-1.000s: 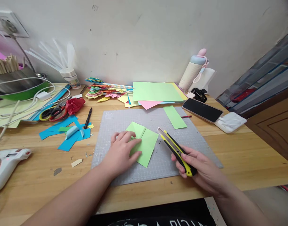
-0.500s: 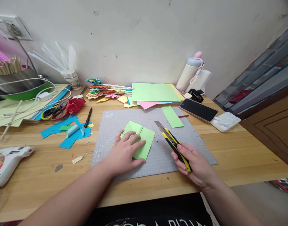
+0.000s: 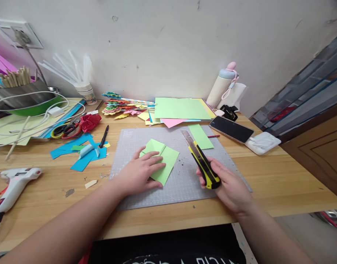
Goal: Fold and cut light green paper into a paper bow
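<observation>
My left hand (image 3: pixel 142 170) lies flat with its fingers spread on a folded light green paper (image 3: pixel 169 161), which rests on the grey cutting mat (image 3: pixel 146 201). In my right hand (image 3: pixel 229 183) is a yellow and black utility knife (image 3: pixel 201 161), held above the right part of the mat with its blade out and pointing up and left. The blade is apart from the green paper. A green paper strip (image 3: pixel 201 136) lies at the mat's upper right edge.
Blue paper pieces (image 3: pixel 81 161), a black pen (image 3: pixel 103 136), scissors (image 3: pixel 66 129) and a white glue gun (image 3: pixel 15 187) are on the left. Behind the mat lie stacked papers (image 3: pixel 182 108). A phone (image 3: pixel 231 129), a white case (image 3: pixel 263 142) and a bottle (image 3: pixel 222 86) are on the right.
My right hand has turned the knife and moved it slightly left and up. My left hand and the green paper under it have shifted a little left.
</observation>
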Motion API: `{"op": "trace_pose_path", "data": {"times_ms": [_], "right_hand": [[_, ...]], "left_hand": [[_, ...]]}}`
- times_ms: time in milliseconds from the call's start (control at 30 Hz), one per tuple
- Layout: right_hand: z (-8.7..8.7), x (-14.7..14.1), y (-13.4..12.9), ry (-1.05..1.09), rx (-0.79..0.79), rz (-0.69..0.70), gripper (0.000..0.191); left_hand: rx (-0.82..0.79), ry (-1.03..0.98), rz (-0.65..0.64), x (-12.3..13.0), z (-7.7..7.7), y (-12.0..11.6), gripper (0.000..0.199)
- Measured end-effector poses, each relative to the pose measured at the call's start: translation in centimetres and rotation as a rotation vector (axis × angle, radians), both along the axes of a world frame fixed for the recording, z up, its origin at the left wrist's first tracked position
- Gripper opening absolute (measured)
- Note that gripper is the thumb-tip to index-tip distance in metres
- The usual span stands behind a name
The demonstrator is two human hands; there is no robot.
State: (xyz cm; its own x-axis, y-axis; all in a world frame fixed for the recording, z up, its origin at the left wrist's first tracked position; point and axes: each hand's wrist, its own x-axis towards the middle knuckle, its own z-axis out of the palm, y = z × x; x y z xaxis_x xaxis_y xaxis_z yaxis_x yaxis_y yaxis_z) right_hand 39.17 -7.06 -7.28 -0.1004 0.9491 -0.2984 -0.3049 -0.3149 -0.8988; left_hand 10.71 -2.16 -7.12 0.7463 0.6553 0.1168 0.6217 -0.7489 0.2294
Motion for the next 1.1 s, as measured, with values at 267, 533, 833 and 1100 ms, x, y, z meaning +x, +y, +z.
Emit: {"op": "trace_pose_path", "data": {"times_ms": [267,533,833,1100], "right_hand": [[-0.6,4.5,0.9,-1.003,0.520,0.315,0.038],[-1.1,6.8,2.1,-1.305,0.804,0.403,0.034],[-1.5,5.8,2.0,-1.348,0.902,0.404,0.038],[-1.5,4.6,1.3,-1.320,0.933,0.388,0.038]], "left_hand": [[-0.025,0.068,0.228,0.6,1.5,0.0,0.041],[0.069,0.079,0.396,3.5,-1.6,-0.9,0.045],[0.087,0.058,0.312,1.5,-1.7,0.3,0.044],[0.071,0.007,0.355,1.3,-0.8,-0.1,0.027]]}}
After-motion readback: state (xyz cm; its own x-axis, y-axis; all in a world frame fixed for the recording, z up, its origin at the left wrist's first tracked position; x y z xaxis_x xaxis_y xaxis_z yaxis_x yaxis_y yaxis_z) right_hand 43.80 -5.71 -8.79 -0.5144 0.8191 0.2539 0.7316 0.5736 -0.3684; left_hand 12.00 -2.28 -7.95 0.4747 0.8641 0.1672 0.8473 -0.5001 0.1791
